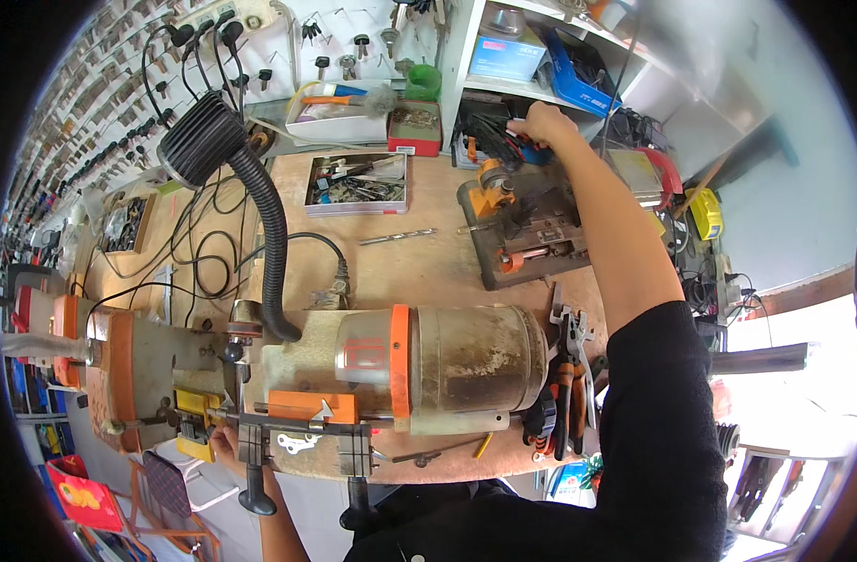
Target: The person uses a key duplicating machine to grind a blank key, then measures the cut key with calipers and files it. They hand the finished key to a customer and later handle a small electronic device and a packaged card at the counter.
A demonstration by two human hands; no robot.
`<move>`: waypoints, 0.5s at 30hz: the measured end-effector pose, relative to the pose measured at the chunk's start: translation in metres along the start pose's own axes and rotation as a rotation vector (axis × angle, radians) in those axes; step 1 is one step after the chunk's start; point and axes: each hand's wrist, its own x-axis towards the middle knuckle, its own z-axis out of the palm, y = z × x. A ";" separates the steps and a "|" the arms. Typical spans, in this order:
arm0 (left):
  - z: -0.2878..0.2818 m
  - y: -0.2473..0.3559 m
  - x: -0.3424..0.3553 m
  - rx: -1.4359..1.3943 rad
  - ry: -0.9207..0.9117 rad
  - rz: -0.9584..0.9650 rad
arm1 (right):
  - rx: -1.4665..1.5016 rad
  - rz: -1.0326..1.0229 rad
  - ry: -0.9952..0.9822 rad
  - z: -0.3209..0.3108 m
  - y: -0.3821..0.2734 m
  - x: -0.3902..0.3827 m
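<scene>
My right hand (546, 126) reaches to the back right, into a low shelf compartment of dark tools (489, 129). Its fingers curl at red and blue handles there, and what they hold is unclear. Below it stands a small orange-and-grey machine (529, 263). My left hand (226, 445) is low at the front left, partly hidden by a key-cutting machine (466, 361), beside its yellow clamp (195, 401). What that hand holds, if anything, is hidden. A silver flat piece (295, 442) lies under the machine's front bar.
A lamp (200, 140) on a corrugated neck arches over the bench (400, 267) among loose cables. A tool tray (355, 184), a drill bit (396, 235) and several pliers (576, 379) lie on the bench. A key board (101, 112) fills the back-left wall. Chairs (166, 482) stand lower left.
</scene>
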 end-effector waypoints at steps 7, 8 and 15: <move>0.000 -0.001 -0.003 -0.044 -0.004 -0.019 | -0.087 -0.146 0.129 -0.038 -0.017 -0.060; 0.000 -0.003 -0.003 -0.013 0.002 -0.016 | -0.032 -0.190 0.120 -0.050 -0.019 -0.077; 0.001 -0.013 0.001 -0.048 -0.014 0.116 | 0.550 -0.395 0.366 -0.092 -0.027 -0.256</move>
